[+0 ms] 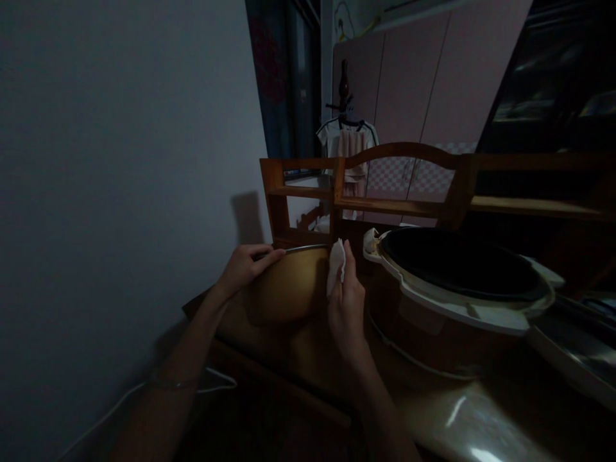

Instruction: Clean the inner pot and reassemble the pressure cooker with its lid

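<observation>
A rounded, golden-brown pot (291,292) with a thin metallic rim rests at the left end of the table. My left hand (250,266) is closed on its rim, thumb outside and fingers over the edge. In my right hand (349,301) is a folded white cloth (336,266), held upright at the right side of the pot. I cannot tell whether the cloth touches the wall there. The inside of the pot is hidden from this angle.
A large lidless cooker (457,321) with a dark interior stands right of my right hand. Behind runs a wooden shelf rail (394,205); a pale wall (144,160) borders the left. A white cord (219,378) hangs below the table (289,378). A metallic tray (577,346) lies far right.
</observation>
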`<state>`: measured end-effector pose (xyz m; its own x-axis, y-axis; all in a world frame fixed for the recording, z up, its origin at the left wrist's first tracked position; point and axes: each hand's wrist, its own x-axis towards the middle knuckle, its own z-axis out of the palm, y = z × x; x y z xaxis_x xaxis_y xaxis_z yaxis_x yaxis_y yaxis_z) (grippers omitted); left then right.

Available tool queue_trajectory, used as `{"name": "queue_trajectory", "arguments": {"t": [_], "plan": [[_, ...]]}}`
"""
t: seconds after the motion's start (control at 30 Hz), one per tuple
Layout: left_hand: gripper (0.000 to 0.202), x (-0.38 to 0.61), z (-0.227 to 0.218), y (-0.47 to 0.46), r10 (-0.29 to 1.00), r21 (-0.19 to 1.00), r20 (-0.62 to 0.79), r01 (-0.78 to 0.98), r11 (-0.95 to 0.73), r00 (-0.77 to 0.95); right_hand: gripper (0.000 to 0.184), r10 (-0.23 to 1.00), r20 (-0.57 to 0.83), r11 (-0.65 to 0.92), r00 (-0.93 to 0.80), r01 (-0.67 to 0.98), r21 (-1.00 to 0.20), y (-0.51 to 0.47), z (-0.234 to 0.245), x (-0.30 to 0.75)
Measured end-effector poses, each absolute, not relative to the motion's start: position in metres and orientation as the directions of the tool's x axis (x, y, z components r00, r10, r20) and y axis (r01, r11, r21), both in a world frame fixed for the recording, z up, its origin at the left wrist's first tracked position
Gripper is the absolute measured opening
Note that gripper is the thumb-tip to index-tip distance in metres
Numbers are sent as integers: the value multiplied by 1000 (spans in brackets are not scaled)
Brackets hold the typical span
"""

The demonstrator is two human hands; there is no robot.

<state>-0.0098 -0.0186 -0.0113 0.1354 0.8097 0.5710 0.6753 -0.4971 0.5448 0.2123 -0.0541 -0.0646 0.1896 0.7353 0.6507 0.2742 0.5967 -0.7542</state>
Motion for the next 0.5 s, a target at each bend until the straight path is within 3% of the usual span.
{"name": "queue_trajectory", "arguments": {"t": [0.13,0.23,0.4,0.5], "plan": [[41,-9,-12,-15,800,538,586,677,-503,128,62,633,727,618,266,392,-682,-37,-55,218],[43,-8,-12,-15,804,534,578,679,-504,142,68,583,781,605,225,521,-601,-27,-56,215],[42,-5,-11,-15,796,526,590,685,-504,133,64,828,549,326,117,696,-640,-32,-66,195],[42,-4,-12,-13,792,518,599,697,-496,118,59,877,464,269,122,675,-687,-39,-67,189]]}}
